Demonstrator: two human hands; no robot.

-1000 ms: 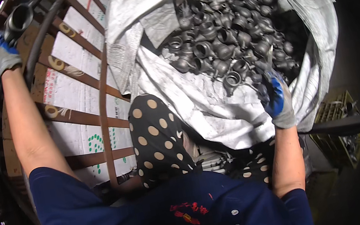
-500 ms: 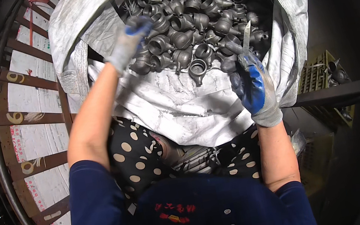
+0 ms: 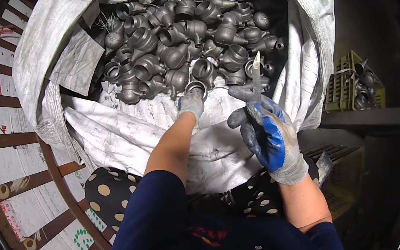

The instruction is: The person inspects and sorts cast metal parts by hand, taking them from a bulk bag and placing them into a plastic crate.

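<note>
At the near edge of a heap of dark grey fittings (image 3: pixel 175 55), my left hand (image 3: pixel 192 104), in a grey and blue glove, is closed around one dark grey bulb-shaped fitting (image 3: pixel 197 87). That fitting's round mouth points up, and its lower part is hidden by my fingers. My right hand (image 3: pixel 271 137), in a glove with a blue palm, is raised to the right of it. A knife (image 3: pixel 257 75) stands upright in its grip, with the narrow blade tip pointing away from me. Some of this hand's fingers are spread apart in dark fingertips.
A large white woven sack (image 3: pixel 38 62) with rolled-down edges surrounds the heap, and its near flap (image 3: pixel 121 130) drapes over my lap. On the left stands a brown slatted rack (image 3: pixel 9 140) with white cartons behind it. A yellow crate (image 3: pixel 338 83) holding dark parts sits at right.
My left hand has come from the left side of the heap down and right onto the fitting at its near edge. My right hand still holds the knife upright. The view has shifted.
</note>
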